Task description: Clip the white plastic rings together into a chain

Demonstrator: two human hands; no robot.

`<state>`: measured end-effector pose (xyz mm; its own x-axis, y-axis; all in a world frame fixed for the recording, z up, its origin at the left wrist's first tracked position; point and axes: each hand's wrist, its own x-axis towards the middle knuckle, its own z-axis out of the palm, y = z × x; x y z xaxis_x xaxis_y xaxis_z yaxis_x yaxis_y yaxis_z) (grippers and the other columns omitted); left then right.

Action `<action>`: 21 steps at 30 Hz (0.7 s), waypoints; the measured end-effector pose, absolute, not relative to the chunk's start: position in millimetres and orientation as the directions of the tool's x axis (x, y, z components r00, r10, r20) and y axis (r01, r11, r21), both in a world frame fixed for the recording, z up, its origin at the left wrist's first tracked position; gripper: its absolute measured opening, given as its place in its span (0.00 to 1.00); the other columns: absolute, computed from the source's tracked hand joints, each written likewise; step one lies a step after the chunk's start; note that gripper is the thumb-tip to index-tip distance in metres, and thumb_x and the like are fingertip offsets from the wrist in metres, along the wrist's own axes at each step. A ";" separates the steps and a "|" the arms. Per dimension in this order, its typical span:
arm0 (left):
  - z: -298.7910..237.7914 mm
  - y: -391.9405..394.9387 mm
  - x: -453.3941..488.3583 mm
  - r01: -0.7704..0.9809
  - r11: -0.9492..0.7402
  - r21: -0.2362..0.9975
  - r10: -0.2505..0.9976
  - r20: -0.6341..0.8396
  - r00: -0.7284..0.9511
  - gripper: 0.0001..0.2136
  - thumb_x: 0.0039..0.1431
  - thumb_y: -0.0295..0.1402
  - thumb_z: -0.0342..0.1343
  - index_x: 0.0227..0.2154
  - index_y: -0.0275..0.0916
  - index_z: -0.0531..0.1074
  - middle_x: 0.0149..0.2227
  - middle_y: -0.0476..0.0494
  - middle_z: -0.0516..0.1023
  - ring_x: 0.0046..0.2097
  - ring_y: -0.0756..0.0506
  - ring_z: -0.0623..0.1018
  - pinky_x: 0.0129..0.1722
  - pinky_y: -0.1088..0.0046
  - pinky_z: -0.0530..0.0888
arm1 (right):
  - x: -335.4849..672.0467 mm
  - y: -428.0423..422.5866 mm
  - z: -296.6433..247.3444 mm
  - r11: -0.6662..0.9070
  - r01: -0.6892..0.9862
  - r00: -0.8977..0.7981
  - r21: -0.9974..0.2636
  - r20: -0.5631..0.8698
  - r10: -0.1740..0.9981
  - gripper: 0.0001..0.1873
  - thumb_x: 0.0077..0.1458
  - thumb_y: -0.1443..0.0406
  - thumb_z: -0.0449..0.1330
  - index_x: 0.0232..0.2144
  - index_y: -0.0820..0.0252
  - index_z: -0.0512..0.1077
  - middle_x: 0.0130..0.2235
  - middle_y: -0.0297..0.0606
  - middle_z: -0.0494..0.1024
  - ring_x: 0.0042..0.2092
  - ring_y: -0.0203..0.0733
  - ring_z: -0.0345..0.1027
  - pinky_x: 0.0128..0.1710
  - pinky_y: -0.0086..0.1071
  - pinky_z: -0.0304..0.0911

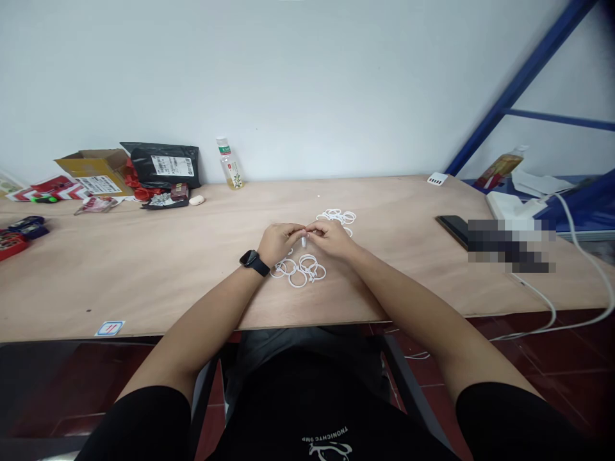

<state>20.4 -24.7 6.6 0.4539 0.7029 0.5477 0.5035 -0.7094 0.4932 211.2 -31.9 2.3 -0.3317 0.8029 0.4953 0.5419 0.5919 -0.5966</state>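
Pinching a small white piece (303, 242), apparently a ring seen edge-on, the left hand (281, 242) and right hand (334, 238) meet at the fingertips over a wooden tabletop (192, 269), between a near cluster of white rings (308, 271) and a far cluster (335, 218). The step looks like fine two-handed work on one piece; the next move seems to call for light, steady fingertip pressure. Beyond, a labelled plastic bottle (233, 169) stands by the wall (307, 89).
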 end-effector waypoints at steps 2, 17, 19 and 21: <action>4.8 -24.2 20.9 0.482 -0.718 0.502 0.694 0.561 0.451 0.12 0.61 0.40 0.54 0.40 0.41 0.79 0.38 0.44 0.82 0.37 0.46 0.80 0.40 0.70 0.75 | 211.4 -31.6 2.3 0.589 0.547 -0.321 -0.594 0.502 0.803 0.09 0.55 0.63 0.58 0.34 0.59 0.78 0.29 0.34 0.78 0.27 0.34 0.65 0.29 0.28 0.58; -1.5 -19.3 19.1 0.407 -0.603 0.686 0.797 0.494 0.347 0.16 0.57 0.46 0.57 0.30 0.37 0.77 0.29 0.46 0.81 0.31 0.49 0.77 0.32 0.74 0.73 | 212.4 -34.8 6.8 0.623 0.545 -0.354 -0.561 0.520 0.777 0.10 0.57 0.66 0.55 0.34 0.59 0.78 0.32 0.37 0.79 0.32 0.37 0.69 0.34 0.30 0.60; -0.8 -20.1 18.9 0.406 -0.613 0.677 0.789 0.498 0.360 0.16 0.57 0.46 0.57 0.30 0.37 0.77 0.29 0.46 0.81 0.30 0.49 0.77 0.32 0.75 0.72 | 212.2 -35.0 6.9 0.628 0.546 -0.362 -0.555 0.519 0.774 0.11 0.58 0.66 0.55 0.35 0.59 0.78 0.32 0.37 0.79 0.33 0.38 0.69 0.35 0.30 0.60; -0.3 -20.7 18.7 0.408 -0.628 0.663 0.777 0.504 0.377 0.15 0.57 0.45 0.56 0.30 0.37 0.77 0.28 0.47 0.80 0.30 0.50 0.76 0.32 0.75 0.72 | 212.2 -34.9 6.7 0.637 0.543 -0.371 -0.547 0.525 0.766 0.10 0.58 0.67 0.55 0.35 0.58 0.77 0.32 0.36 0.79 0.34 0.38 0.69 0.35 0.30 0.60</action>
<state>18.7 -20.7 -0.3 0.3769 0.7772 0.5039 0.4079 -0.6277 0.6631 212.2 -34.9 6.7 -0.3706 0.7662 0.5250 0.5433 0.6373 -0.5466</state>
